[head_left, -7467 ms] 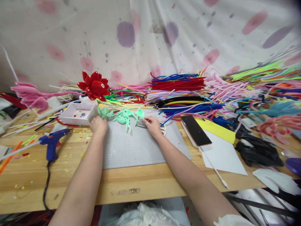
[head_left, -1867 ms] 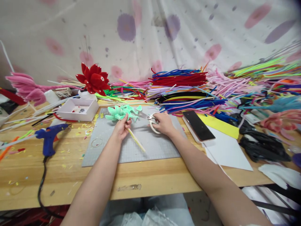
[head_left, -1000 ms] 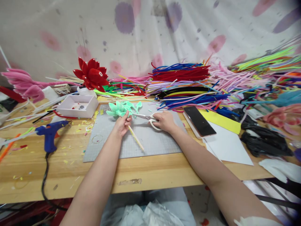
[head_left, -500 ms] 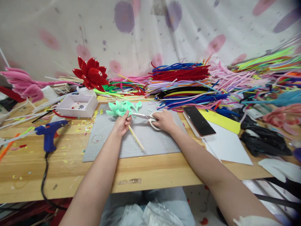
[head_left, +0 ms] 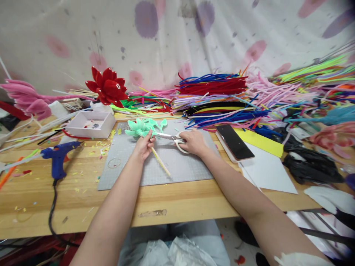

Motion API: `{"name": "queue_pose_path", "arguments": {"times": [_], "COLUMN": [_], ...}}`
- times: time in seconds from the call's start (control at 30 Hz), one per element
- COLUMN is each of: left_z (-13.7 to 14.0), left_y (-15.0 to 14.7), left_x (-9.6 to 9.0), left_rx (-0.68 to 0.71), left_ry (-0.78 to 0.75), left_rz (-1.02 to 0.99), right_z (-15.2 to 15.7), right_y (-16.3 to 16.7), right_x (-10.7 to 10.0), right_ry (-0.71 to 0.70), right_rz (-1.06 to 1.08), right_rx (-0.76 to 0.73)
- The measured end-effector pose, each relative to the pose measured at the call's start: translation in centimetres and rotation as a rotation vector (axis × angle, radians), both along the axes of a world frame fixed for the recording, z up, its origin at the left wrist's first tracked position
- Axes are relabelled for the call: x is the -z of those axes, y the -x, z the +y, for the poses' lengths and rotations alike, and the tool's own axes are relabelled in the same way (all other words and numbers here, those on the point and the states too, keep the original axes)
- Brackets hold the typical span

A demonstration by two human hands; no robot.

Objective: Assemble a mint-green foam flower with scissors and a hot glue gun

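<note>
My left hand (head_left: 145, 145) is closed around a mint-green pipe-cleaner flower (head_left: 136, 128) near its base. Out of the lower side of that hand runs a pale yellow stem (head_left: 161, 163), slanting down to the right. My right hand (head_left: 193, 141) grips the white handles of a pair of scissors (head_left: 172, 137). The blades point left and reach the green petals beside my left fingers; whether they touch them I cannot tell. Both hands are over a grey cutting mat (head_left: 119, 177).
A blue glue gun (head_left: 58, 157) with a black cord lies left, below a white box (head_left: 107, 129). Behind the mat are a red flower (head_left: 107, 87) and heaped pipe cleaners (head_left: 213, 87). A phone (head_left: 235, 142), white paper (head_left: 273, 175) and black plastic bag (head_left: 313, 168) are at right.
Both hands, the flower and the scissors look nearly unchanged. Below the table at right, dark shapes have come into view on the floor.
</note>
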State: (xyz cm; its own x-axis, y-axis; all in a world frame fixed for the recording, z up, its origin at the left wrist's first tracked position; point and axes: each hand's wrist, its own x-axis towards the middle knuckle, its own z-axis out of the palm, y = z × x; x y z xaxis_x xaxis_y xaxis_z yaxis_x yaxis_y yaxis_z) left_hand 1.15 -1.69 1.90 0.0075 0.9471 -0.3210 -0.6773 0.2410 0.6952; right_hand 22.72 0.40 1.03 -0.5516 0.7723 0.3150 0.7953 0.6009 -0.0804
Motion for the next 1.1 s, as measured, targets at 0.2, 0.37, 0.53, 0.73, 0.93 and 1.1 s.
{"name": "queue_pose_path", "arguments": {"times": [0.2, 0.37, 0.53, 0.73, 0.93, 1.1], "left_z": [-0.03, -0.06, -0.05, -0.03, -0.04, -0.01], "left_y": [-0.06, -0.11, -0.12, -0.15, -0.13, -0.10], "left_x": [-0.06, -0.20, -0.10, -0.04, -0.03, 0.14], "left_rx": [-0.022, -0.016, 0.001, -0.005, 0.003, 0.016], "left_ry": [0.063, 0.056, 0.009, 0.045, 0.043, 0.015], "left_rz": [-0.048, -0.034, 0.004, -0.023, -0.027, -0.011], "right_z": [-0.13, -0.09, 0.02, 0.02, 0.07, 0.07], "right_y": [0.18, 0.05, 0.12, 0.25, 0.12, 0.36], "right_x": [0.03, 0.09, 0.09, 0.25, 0.30, 0.36], "right_ry": [-0.007, -0.001, 0.012, 0.022, 0.003, 0.009], "right_rz": [-0.022, -0.016, 0.000, -0.015, 0.002, 0.007], "right_rx": [0.037, 0.055, 0.014, 0.035, 0.046, 0.011]}}
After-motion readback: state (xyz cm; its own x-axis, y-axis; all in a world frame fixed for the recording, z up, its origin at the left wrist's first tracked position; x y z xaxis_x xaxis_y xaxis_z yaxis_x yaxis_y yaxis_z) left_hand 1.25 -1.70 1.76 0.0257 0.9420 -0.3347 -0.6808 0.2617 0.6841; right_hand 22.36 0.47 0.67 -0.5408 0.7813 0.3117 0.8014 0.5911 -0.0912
